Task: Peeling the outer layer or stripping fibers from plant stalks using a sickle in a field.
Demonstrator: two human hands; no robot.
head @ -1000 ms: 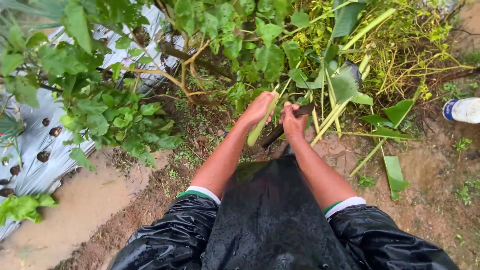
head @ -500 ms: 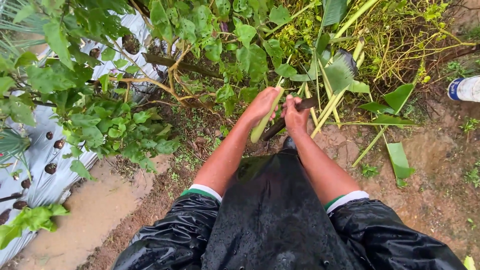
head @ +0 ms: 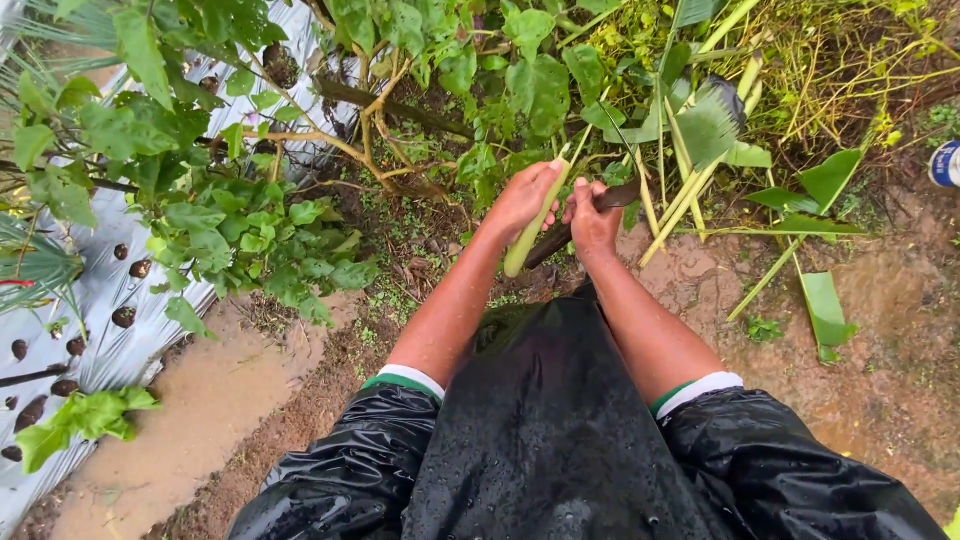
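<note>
My left hand (head: 522, 198) grips a pale green plant stalk (head: 534, 225), which slants down to a cut end near my forearm. My right hand (head: 593, 222) is closed on the dark handle of a knife (head: 618, 195); the dark blade runs across under the stalk, between both hands. The two hands almost touch. Wet black raincoat sleeves and a black apron (head: 545, 420) cover my lower arms and lap. Cut green stalks and leaves (head: 700, 170) lie just beyond my hands.
Leafy bushes (head: 230, 230) stand left and ahead. Silver plastic mulch sheet (head: 110, 300) with round planting holes lies at the left beside a muddy puddle (head: 190, 410). Wet brown soil is at the right, with cut leaf pieces (head: 826, 310) and a blue-white object (head: 945, 163) at the edge.
The view has shifted slightly, so my hands sit a little lower and farther right in the frame. Both hands keep their grip on stalk and knife.
</note>
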